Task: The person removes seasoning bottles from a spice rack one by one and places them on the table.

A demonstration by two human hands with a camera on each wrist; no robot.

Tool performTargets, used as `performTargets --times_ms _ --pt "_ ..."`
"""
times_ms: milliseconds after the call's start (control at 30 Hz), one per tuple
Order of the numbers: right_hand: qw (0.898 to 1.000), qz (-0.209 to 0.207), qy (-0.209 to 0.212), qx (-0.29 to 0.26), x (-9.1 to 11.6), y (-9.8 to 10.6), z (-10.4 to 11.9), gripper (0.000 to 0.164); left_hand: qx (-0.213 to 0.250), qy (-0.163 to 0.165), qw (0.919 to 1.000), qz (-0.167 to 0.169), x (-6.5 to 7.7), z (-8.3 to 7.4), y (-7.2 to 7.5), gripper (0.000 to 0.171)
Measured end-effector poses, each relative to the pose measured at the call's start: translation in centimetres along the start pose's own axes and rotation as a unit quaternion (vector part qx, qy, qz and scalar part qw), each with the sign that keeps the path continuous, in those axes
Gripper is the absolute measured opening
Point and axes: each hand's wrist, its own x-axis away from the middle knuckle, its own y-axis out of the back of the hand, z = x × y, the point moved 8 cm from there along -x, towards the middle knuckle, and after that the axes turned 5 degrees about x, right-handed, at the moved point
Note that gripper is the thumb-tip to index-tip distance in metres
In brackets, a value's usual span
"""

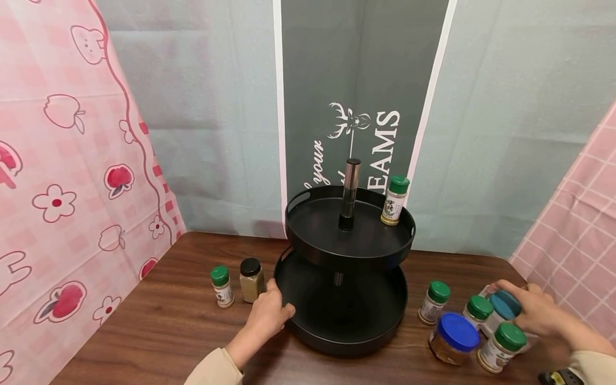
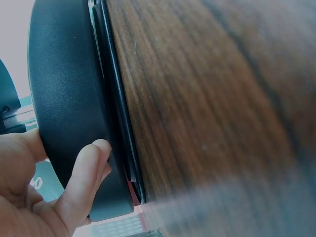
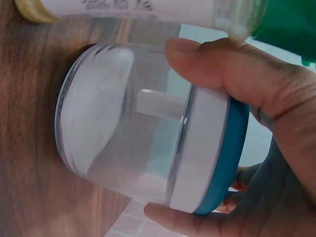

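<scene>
A black two-tier round tray stand (image 1: 348, 342) stands on the wooden table. My left hand (image 1: 269, 311) holds the left side of its lower tier; in the left wrist view, thumb and fingers lie on either side of the black wall (image 2: 69, 98). At the right, my right hand (image 1: 539, 309) grips a clear jar with a teal lid (image 1: 504, 305). The right wrist view shows thumb and fingers spread around the jar's (image 3: 148, 123) neck and lid, with white powder inside. A green-capped spice bottle (image 3: 123, 7) lies close beside the thumb.
Beside the jar stand several green-capped bottles (image 1: 502, 347) and a blue-lidded jar (image 1: 454, 338). Another green-capped bottle (image 1: 395, 200) is on the upper tier. Left of the stand are a black-capped jar (image 1: 252, 280) and a green-capped bottle (image 1: 222, 287). Curtains hang behind the table.
</scene>
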Motion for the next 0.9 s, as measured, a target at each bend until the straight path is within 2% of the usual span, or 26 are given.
performTargets --times_ms 667,800,900 --pt "1.000 -0.007 0.006 0.001 0.4 -0.3 -0.3 0.079 0.004 -0.001 1.0000 -0.005 0.0 -0.1 0.0 0.072" --pt "0.998 -0.023 0.054 -0.013 0.5 0.0 0.2 0.070 0.003 0.000 1.0000 -0.006 0.0 -0.1 0.0 0.072" --pt "0.994 0.002 0.100 -0.037 0.4 0.5 0.8 0.063 0.001 0.003 1.0000 -0.006 0.0 0.0 0.0 0.072"
